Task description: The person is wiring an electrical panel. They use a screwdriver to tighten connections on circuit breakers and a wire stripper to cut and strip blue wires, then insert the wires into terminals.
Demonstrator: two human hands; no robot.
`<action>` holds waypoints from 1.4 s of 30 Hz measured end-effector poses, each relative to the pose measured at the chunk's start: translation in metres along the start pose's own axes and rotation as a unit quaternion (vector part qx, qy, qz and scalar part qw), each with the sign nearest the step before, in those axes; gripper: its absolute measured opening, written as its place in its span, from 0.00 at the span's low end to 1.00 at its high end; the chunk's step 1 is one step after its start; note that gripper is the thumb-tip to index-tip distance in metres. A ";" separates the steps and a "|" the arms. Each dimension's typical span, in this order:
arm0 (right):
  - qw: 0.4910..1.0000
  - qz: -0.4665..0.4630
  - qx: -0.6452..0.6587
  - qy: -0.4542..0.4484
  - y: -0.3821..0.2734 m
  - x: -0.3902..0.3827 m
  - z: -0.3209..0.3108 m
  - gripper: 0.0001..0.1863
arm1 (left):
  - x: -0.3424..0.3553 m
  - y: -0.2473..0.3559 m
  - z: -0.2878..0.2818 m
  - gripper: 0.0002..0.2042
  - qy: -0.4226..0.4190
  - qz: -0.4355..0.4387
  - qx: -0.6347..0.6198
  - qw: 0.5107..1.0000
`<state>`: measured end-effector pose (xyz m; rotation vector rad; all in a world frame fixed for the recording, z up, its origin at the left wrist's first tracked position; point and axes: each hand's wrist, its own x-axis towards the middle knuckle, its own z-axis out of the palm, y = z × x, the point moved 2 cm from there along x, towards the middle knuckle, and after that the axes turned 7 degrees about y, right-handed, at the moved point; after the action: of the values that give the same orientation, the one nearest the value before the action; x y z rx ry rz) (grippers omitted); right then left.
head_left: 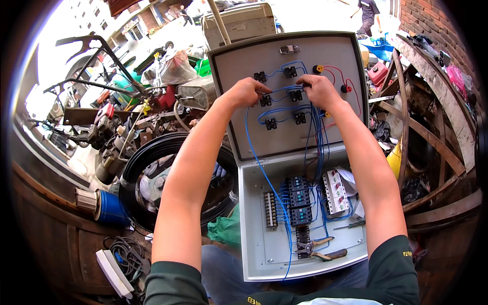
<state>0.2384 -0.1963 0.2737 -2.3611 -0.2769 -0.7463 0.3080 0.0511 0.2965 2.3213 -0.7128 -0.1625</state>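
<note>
Two bare hands raised to the inner face of a grey enclosure lid, arms extended. Left hand: thumb and fingers pinched together on blue wires, beside a black switch block at the lid's left. Right hand: fingers curled in, thumb and index closed on the same blue wiring, just above another block. Exact strand in each pinch too small to tell. Blue wires span between the hands; one long strand hangs from the left side down across the box; a bundle drops from the lid into it.

Lid stands up behind the grey box, which sits open in front of the person. Red wires at lid right, near yellow-and-black parts. Inside box: terminal strip left, black contactors middle, white breaker row right. Pliers lie near the lower edge, screwdriver above them. Black hose coil and blue can left of the box.
</note>
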 end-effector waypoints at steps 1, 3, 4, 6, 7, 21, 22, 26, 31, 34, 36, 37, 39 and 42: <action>0.998 0.044 0.048 -0.013 0.002 0.002 0.000 0.14 | 0.001 0.000 0.001 0.23 -0.013 -0.007 -0.004 1.000; 0.993 0.073 0.085 -0.036 0.006 0.011 -0.002 0.14 | 0.002 0.000 -0.002 0.23 -0.016 -0.002 -0.008 1.000; 0.989 0.091 0.102 -0.050 0.007 0.012 -0.004 0.14 | 0.002 0.001 0.000 0.23 -0.022 -0.001 -0.013 1.000; 0.985 0.109 0.125 -0.055 0.008 0.015 -0.005 0.15 | 0.001 0.000 -0.003 0.23 -0.016 -0.009 -0.028 0.999; 0.983 0.109 0.138 -0.058 0.008 0.016 -0.004 0.15 | 0.000 -0.001 -0.002 0.23 -0.009 -0.011 -0.037 0.999; 0.964 -0.101 -0.210 -0.131 -0.017 0.012 -0.010 0.16 | -0.010 -0.011 0.003 0.23 0.128 0.235 0.179 0.947; 0.968 -0.091 -0.198 -0.124 -0.014 0.012 -0.011 0.16 | -0.009 -0.010 0.003 0.22 0.134 0.245 0.176 0.944; 0.980 -0.071 -0.165 -0.085 -0.004 0.009 -0.007 0.17 | -0.011 -0.018 0.008 0.19 0.099 0.115 0.081 0.985; 0.984 -0.063 -0.167 -0.026 -0.005 0.004 0.000 0.19 | 0.000 -0.033 0.005 0.16 0.027 0.030 -0.097 0.994; 0.961 -0.131 -0.158 0.186 -0.025 -0.014 0.005 0.15 | 0.004 -0.034 0.003 0.17 0.003 0.028 -0.133 0.991; 0.974 -0.045 0.013 0.220 -0.062 -0.039 0.023 0.11 | 0.002 -0.033 0.001 0.17 -0.009 0.019 -0.101 0.995; 0.985 0.001 0.060 0.163 -0.074 -0.049 0.039 0.12 | 0.002 -0.032 0.001 0.17 -0.015 0.021 -0.097 0.995; 0.990 0.087 0.099 0.050 -0.098 -0.062 0.064 0.20 | 0.003 -0.029 -0.004 0.18 -0.026 0.029 -0.096 0.995; 0.976 0.177 0.127 0.003 -0.114 -0.063 0.094 0.26 | 0.005 -0.021 -0.003 0.19 -0.002 0.018 -0.100 0.995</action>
<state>0.1864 -0.0496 0.2364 -2.0864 0.0515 -0.5133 0.3225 0.0633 0.2857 2.1172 -0.7060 -0.2126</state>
